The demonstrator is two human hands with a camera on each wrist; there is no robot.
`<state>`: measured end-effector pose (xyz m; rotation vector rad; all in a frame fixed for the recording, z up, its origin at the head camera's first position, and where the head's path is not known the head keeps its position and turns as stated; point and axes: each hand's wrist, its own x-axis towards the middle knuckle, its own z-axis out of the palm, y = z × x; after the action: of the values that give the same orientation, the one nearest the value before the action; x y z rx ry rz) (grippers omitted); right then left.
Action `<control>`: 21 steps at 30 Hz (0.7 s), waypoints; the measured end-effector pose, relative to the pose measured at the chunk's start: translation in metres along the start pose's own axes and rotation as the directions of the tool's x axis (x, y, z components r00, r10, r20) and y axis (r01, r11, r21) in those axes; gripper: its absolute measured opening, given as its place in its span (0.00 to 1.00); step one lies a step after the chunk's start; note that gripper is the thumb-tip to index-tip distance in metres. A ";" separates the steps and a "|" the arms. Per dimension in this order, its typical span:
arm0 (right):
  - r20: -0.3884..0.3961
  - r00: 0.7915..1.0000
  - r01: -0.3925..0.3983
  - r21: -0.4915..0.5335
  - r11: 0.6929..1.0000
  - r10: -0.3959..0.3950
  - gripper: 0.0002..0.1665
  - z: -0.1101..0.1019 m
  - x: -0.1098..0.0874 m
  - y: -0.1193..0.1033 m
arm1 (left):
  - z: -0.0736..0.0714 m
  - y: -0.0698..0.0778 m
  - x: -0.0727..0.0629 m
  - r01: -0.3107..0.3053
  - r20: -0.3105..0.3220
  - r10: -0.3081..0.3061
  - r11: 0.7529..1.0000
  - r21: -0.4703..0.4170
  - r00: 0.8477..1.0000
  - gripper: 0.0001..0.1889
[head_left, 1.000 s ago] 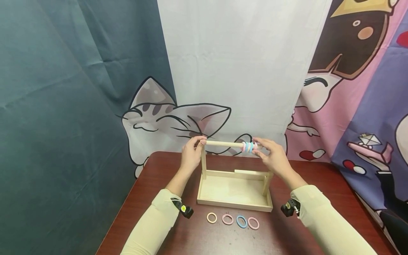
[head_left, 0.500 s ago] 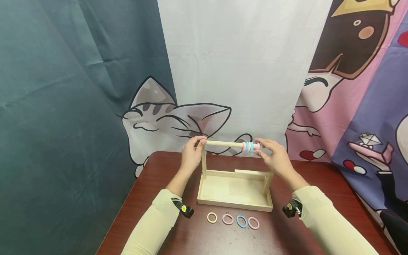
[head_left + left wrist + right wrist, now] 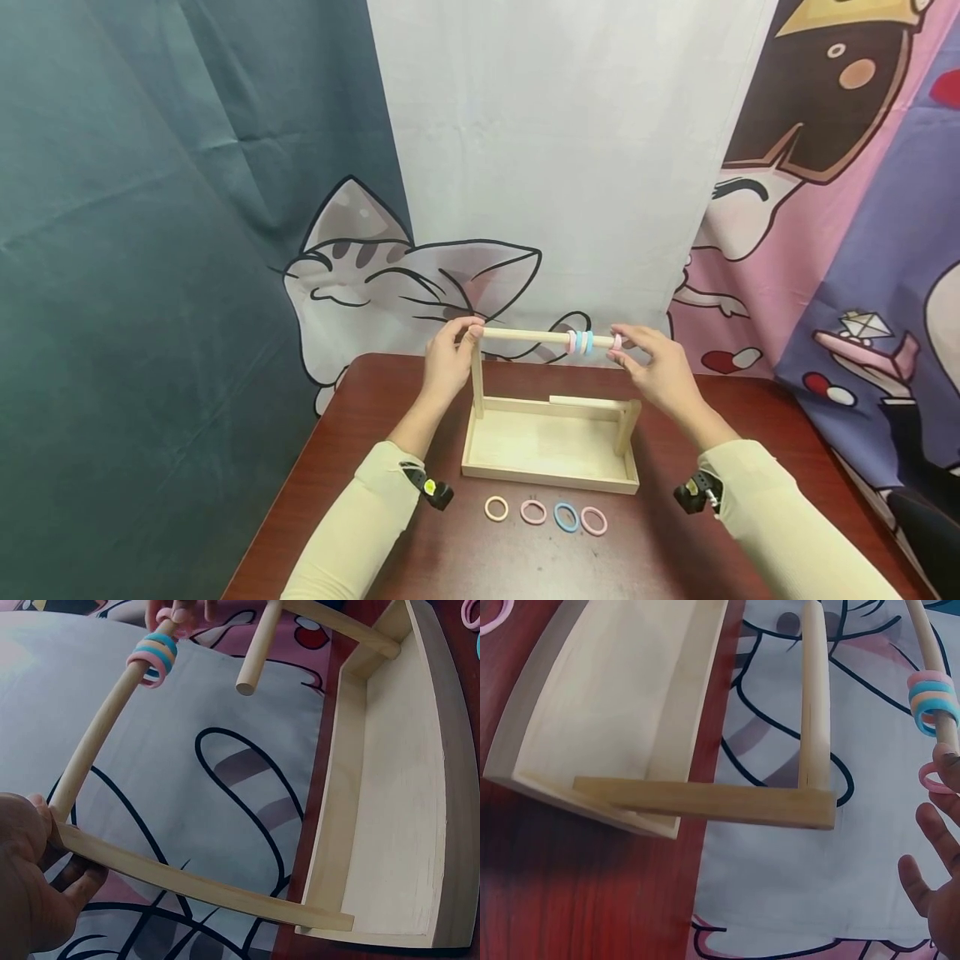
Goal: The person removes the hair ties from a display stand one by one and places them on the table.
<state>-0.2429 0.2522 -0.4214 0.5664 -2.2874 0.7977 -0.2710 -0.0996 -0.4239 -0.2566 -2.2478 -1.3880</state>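
My left hand grips the corner where a long wooden rod meets the top of the rack's left post. Several rings in pink, blue and cream hang together on the rod, right of its middle. At the rod's free right end, my right hand pinches a pink ring between thumb and fingers. That same pink ring shows under the fingertips in the right wrist view. Below stands the rack's shallow wooden tray.
A shorter rod points left from the lower right post. In front of the tray lie a cream ring, a pink ring, a blue ring and another pink ring. A printed cloth hangs behind the table.
My right hand has drawn the pink ring rightward along the rod, away from the other rings, to the rod's free end. The left hand keeps its grip on the corner.
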 end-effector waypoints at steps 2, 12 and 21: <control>-0.004 1.000 0.008 -0.004 1.000 -0.008 0.29 -0.002 -0.002 0.000 | 0.000 0.000 0.000 -0.001 0.001 0.001 1.000 0.004 1.000 0.13; -0.013 1.000 0.017 0.013 1.000 -0.017 0.27 -0.010 -0.011 0.004 | -0.001 0.001 0.000 0.015 0.004 -0.015 1.000 0.020 1.000 0.14; -0.001 1.000 0.018 0.033 0.999 -0.018 0.26 -0.015 -0.021 0.007 | -0.001 0.002 0.000 0.006 0.008 -0.006 1.000 0.014 1.000 0.13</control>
<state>-0.2253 0.2713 -0.4296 0.6004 -2.2689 0.8279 -0.2700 -0.0994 -0.4216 -0.2514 -2.2656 -1.3753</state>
